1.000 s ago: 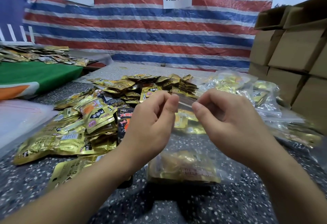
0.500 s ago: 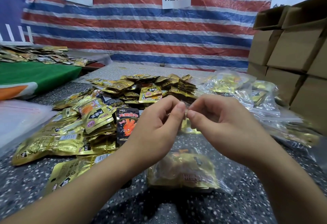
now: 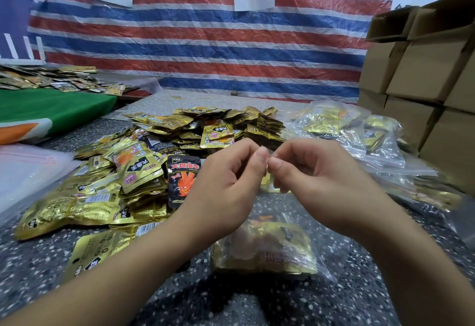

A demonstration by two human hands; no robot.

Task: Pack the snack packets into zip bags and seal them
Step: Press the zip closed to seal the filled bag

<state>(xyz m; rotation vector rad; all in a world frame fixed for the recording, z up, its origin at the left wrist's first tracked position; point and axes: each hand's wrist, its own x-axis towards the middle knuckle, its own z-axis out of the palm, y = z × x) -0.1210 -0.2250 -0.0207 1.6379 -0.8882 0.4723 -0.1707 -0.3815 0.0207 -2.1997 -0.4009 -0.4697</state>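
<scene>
A clear zip bag (image 3: 321, 243) hangs over the speckled table (image 3: 231, 300), with gold snack packets (image 3: 267, 251) in its bottom. My left hand (image 3: 223, 186) and my right hand (image 3: 316, 179) pinch the bag's top edge side by side, fingertips almost touching at the middle. The zip strip itself is hidden between the fingers. A heap of loose gold snack packets (image 3: 108, 192) lies to the left, with a black packet (image 3: 182, 179) at its near edge.
Filled clear bags (image 3: 341, 130) are piled at the right, against stacked cardboard boxes (image 3: 424, 81). Flat empty bags (image 3: 25, 171) lie at the far left. A green-covered table (image 3: 51, 107) with more packets stands behind. A striped tarp (image 3: 205, 42) closes the back.
My hands, earlier apart along the bag's top edge, have come together at the middle. The bag hangs a little lower and closer to me.
</scene>
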